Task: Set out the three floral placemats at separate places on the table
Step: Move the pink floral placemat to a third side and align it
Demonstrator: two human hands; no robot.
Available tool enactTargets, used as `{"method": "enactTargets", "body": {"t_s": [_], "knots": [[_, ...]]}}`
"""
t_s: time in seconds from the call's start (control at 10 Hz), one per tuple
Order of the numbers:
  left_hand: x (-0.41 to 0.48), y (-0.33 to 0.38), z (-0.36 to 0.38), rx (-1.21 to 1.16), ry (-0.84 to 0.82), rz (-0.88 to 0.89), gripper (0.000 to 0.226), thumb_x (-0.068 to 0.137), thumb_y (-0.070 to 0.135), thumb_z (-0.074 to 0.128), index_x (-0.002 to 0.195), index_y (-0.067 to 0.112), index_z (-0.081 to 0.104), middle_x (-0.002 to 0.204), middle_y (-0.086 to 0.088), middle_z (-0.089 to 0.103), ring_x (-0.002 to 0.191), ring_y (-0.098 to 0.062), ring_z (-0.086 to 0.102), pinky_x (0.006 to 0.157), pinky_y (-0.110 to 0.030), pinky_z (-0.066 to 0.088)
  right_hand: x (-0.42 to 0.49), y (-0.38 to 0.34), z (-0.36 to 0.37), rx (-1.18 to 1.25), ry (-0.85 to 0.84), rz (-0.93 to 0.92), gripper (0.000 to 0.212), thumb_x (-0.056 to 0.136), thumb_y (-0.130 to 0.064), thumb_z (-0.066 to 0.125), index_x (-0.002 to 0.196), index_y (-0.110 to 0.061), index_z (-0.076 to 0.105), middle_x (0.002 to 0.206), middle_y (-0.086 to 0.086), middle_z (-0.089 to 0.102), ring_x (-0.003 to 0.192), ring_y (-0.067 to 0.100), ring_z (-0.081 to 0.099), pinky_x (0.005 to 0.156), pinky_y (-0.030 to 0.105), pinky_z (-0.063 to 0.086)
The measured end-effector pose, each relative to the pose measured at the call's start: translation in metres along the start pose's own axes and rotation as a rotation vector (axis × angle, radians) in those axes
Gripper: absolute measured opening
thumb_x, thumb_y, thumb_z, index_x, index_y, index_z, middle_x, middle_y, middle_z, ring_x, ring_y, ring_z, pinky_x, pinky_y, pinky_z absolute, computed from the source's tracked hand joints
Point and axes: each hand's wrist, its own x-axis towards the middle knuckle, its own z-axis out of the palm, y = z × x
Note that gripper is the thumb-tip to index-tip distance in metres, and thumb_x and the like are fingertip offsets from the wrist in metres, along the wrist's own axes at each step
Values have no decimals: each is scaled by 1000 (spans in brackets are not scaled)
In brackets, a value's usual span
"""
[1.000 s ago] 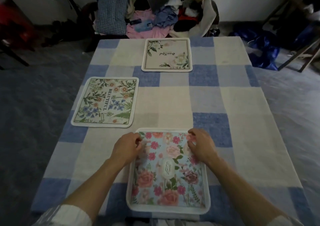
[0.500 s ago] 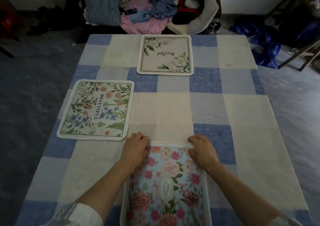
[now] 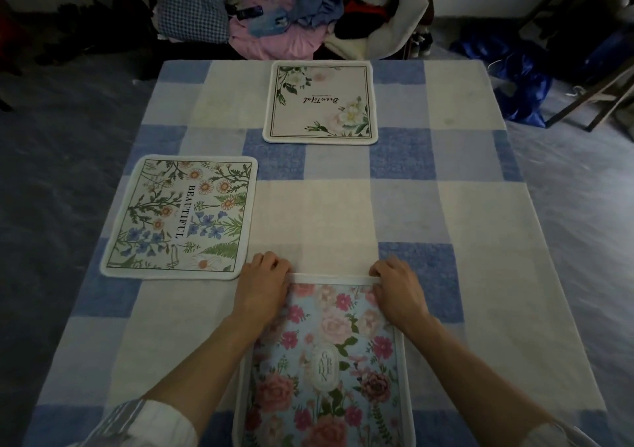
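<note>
Three floral placemats lie apart on the checked tablecloth (image 3: 463, 227). A cream mat with roses (image 3: 320, 101) sits at the far edge. A wildflower mat printed BEAUTIFUL (image 3: 182, 218) lies at the left. A light-blue mat with pink roses (image 3: 326, 360) lies at the near edge, its lower part running out of view. My left hand (image 3: 264, 287) rests on its far left corner and my right hand (image 3: 398, 288) on its far right corner, fingers curled over the white border.
A pile of clothes (image 3: 291, 10) fills a seat beyond the far table edge. Blue fabric (image 3: 521, 79) and wooden chair legs (image 3: 590, 93) stand on the floor at the right. Grey carpet surrounds the table.
The view has tilted, so the table sits lower in the frame. Both hands have stayed on the pink rose mat's far corners, and the mat has shifted slightly toward me.
</note>
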Motion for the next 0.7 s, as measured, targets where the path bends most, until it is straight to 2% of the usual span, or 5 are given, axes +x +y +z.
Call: {"method": "enactTargets", "body": {"t_s": [0.1, 0.3, 0.5, 0.6, 0.7], "knots": [[-11, 2, 3, -58, 35, -21, 32, 83, 24, 66, 114, 19, 60, 120, -3, 55, 107, -26, 50, 86, -39, 46, -9, 3, 5, 20, 18, 1, 29, 83, -13, 65, 112, -14, 63, 111, 3, 57, 105, 21, 49, 88, 31, 43], [-24, 0, 13, -31, -13, -49, 40, 89, 33, 59, 126, 20, 53, 128, -2, 51, 115, -23, 45, 92, -36, 45, -21, 3, 6, 37, 34, -21, 30, 88, -18, 63, 118, -14, 62, 113, 4, 56, 104, 21, 47, 88, 29, 43], [-23, 3, 14, -3, -58, -58, 37, 90, 32, 55, 125, 21, 51, 128, -3, 49, 111, -23, 44, 86, -35, 44, -25, -1, 5, 35, -8, 11, 34, 91, -20, 58, 124, -14, 57, 120, 5, 53, 111, 21, 44, 93, 33, 43], [-27, 3, 8, -84, -27, -90, 41, 88, 34, 58, 126, 23, 50, 128, -2, 48, 112, -21, 44, 91, -34, 45, -28, -2, 0, 54, -16, 21, 38, 90, -23, 57, 127, -13, 54, 123, 6, 53, 114, 22, 44, 95, 32, 41], [-34, 3, -4, -295, 93, -217, 52, 87, 37, 63, 133, 20, 46, 134, -3, 46, 118, -20, 46, 99, -34, 44, -32, -7, -11, 110, 48, 18, 45, 88, -25, 62, 130, -11, 54, 125, 7, 53, 118, 25, 46, 98, 33, 40]]}}
